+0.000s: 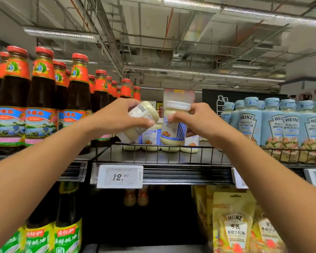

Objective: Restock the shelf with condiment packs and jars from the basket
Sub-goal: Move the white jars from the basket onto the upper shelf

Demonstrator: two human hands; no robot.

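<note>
holding two cream-filled jars over the shelf [204,157], entries running outward:

- tilted jar [140,121]: it is hanging steeply slanted in the air, barcode face turned up, just left of the other jar and above the stocked row. the left hand [117,115] is gripping it, fingers and thumb curling round its body.
- upright jar [173,125]: it is standing vertical, white cap on top and blue-and-white label facing out. the right hand [199,119] is gripping it near the neck, thumb pressing on the front. its base is sitting level with the row behind; whether it is touching the shelf cannot be told.
- shelved jars [151,141]: matching jars are standing in a row behind the wire rail [171,154], directly under and behind both held jars.
- price tag [119,177]: it is hanging on the shelf edge below the row, reading 12.50.
- dark sauce bottles [42,95]: red-capped, they are crowding the same level to the left.
- pale blue bottles [248,123]: marked heinz, they are filling the level to the right.
- yellow pouches [233,223]: they are hanging on the tier below, at right.
- green-labelled bottles [67,234]: they are standing on the lower tier, at left.
</note>
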